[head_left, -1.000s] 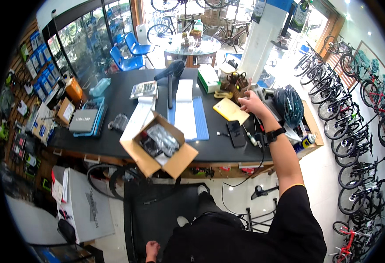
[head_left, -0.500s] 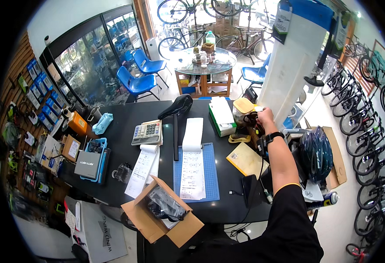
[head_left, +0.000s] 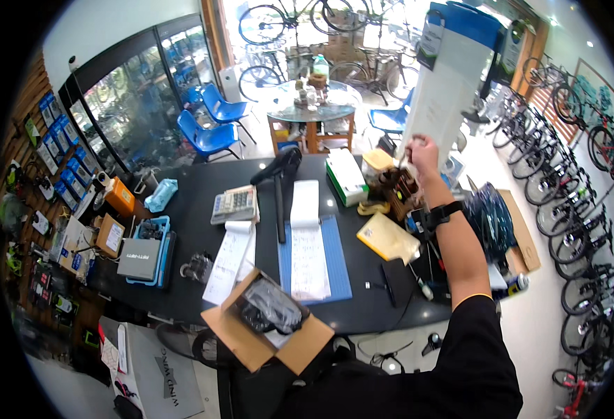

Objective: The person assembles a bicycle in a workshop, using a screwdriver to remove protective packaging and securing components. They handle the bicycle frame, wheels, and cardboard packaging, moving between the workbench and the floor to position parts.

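My right hand (head_left: pixel 422 152) is raised over the right back of the black desk, its fingers curled closed. What they hold, if anything, is too small to make out. Below it stands a brown wooden organizer (head_left: pixel 399 187) with various small items. Close by are a jar with a yellowish lid (head_left: pixel 377 159) and a green-and-white tissue box (head_left: pixel 347 178). A yellow-edged pad (head_left: pixel 387 237) lies nearer me. At the desk's front edge, an open cardboard box (head_left: pixel 307 342) contains a dark item in clear plastic (head_left: pixel 272 307). My left hand is out of view.
A bicycle saddle on its post (head_left: pixel 280 174), a calculator (head_left: pixel 234 204), written sheets (head_left: pixel 308 262) and a blue clipboard (head_left: pixel 338 269) occupy the desk's middle. At left sits a blue basket (head_left: pixel 162 269). Behind my right hand rises a tall white, blue-topped stand (head_left: pixel 447 77); a dark helmet (head_left: pixel 488 220) is at right.
My right hand has lifted up and away from the organizer, fingers still closed. The whole view has shifted slightly, and the cardboard box appears a little farther right.
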### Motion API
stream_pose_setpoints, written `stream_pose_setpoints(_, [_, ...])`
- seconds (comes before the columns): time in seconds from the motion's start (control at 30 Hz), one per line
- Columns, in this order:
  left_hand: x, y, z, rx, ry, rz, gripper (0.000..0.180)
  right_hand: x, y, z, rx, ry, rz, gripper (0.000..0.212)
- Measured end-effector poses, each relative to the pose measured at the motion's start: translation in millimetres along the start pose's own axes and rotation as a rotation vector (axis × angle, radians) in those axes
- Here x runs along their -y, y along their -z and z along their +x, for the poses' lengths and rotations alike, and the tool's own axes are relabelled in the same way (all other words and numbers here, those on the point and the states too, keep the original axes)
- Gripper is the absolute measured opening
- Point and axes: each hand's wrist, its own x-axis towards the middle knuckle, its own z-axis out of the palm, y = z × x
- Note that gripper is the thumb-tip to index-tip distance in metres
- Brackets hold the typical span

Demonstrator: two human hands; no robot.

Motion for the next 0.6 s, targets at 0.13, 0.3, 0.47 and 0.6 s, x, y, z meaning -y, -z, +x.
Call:
stream_pose_setpoints(0.13, [69, 31, 34, 0.120, -0.078, 0.017, 0.012, 93, 58, -158, -0.029, 0.466, 0.288, 0.038])
stream_pose_setpoints(0.3, [112, 81, 112, 0.392, -0.159, 0.162, 0.014, 134, 165, -373, -0.127, 0.287, 0.832, 0.017])
stream_pose_setpoints(0.47, [85, 122, 172, 0.923, -0.417, 0.281, 0.013, 100, 202, -526, -0.064, 0.179, 0.956, 0.017])
stream_pose_setpoints(0.6, [50, 105, 210, 0.877, -0.806, 0.783, 0.010, 100, 265, -615, -0.232, 0.203, 0.899, 0.017])
